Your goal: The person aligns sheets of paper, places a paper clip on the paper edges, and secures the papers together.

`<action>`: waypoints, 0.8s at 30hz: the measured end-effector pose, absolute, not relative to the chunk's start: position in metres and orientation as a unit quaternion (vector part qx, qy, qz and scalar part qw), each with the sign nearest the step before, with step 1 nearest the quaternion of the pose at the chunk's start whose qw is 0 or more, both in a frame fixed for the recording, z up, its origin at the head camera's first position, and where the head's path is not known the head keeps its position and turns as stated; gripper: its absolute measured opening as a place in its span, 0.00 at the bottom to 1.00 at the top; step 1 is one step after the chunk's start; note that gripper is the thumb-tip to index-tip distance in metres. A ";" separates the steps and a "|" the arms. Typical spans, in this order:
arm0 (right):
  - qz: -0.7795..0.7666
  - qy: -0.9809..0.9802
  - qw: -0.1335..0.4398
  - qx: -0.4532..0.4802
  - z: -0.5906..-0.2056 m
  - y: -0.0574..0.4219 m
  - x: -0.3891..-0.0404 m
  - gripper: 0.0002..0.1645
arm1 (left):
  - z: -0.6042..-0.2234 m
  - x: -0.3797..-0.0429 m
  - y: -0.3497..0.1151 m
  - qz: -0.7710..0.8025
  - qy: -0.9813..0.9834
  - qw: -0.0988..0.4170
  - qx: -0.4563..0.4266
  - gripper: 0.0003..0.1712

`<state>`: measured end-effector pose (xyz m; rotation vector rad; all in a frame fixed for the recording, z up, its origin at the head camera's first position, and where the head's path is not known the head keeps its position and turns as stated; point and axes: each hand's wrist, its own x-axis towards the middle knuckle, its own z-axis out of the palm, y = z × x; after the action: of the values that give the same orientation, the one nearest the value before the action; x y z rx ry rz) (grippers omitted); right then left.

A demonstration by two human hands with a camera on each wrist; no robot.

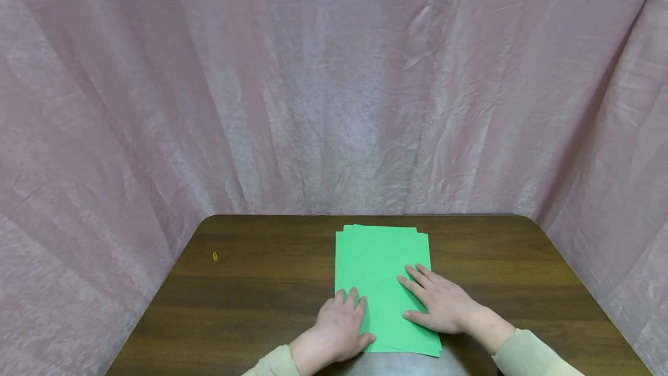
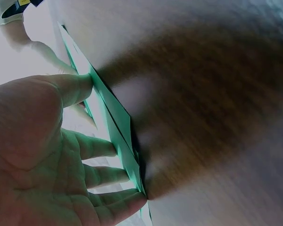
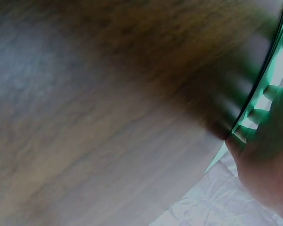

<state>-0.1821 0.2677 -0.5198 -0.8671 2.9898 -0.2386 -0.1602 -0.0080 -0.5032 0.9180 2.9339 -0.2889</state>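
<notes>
Several sheets of green paper (image 1: 383,271) lie overlapped in a loose stack on the table, their corners not lined up at the far and near ends. My left hand (image 1: 341,325) rests on the stack's left near side, fingertips and thumb touching the paper. On the right side, my right hand (image 1: 440,302) lies with spread fingers over the top sheet. In the left wrist view, the left fingertips press down along the paper's edge. The right wrist view shows the right fingertips at the opposite edge, with part of that hand out of frame.
The dark brown wooden table (image 1: 261,289) has rounded far corners. A small yellow paper clip (image 1: 215,256) lies near its left edge. Pink velvety curtains (image 1: 334,86) hang behind the table and at both sides.
</notes>
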 end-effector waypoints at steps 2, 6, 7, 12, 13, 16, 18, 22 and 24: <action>-0.077 0.958 0.012 -0.277 -0.519 0.267 -0.182 0.47 | -0.503 -0.161 -0.008 -0.089 0.950 0.027 0.298 0.46; -0.086 0.959 0.017 -0.270 -0.518 0.265 -0.183 0.46 | -0.501 -0.165 -0.011 -0.072 0.949 0.031 0.304 0.45; -0.090 0.959 0.016 -0.269 -0.518 0.265 -0.184 0.47 | -0.501 -0.167 -0.012 -0.066 0.949 0.031 0.307 0.44; -0.118 0.957 0.023 -0.264 -0.517 0.265 -0.187 0.47 | -0.497 -0.181 -0.020 0.006 0.949 0.046 0.313 0.37; -0.127 0.957 0.026 -0.261 -0.516 0.265 -0.187 0.46 | -0.496 -0.184 -0.022 0.032 0.949 0.050 0.310 0.36; -0.150 0.956 0.034 -0.249 -0.515 0.265 -0.187 0.45 | -0.494 -0.193 -0.029 0.129 0.944 0.073 0.296 0.35; -0.164 0.954 0.035 -0.248 -0.514 0.266 -0.185 0.45 | -0.493 -0.198 -0.033 0.196 0.935 0.098 0.280 0.36; -0.168 0.950 0.021 -0.261 -0.510 0.267 -0.179 0.45 | -0.491 -0.204 -0.041 0.299 0.912 0.140 0.245 0.39; -0.180 0.949 0.019 -0.259 -0.507 0.268 -0.175 0.45 | -0.490 -0.206 -0.045 0.336 0.901 0.150 0.231 0.40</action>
<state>-0.1745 0.2676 -0.5067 -0.8040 2.9455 -0.5584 -0.2056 -0.0454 -0.4900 0.6631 2.5864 0.9662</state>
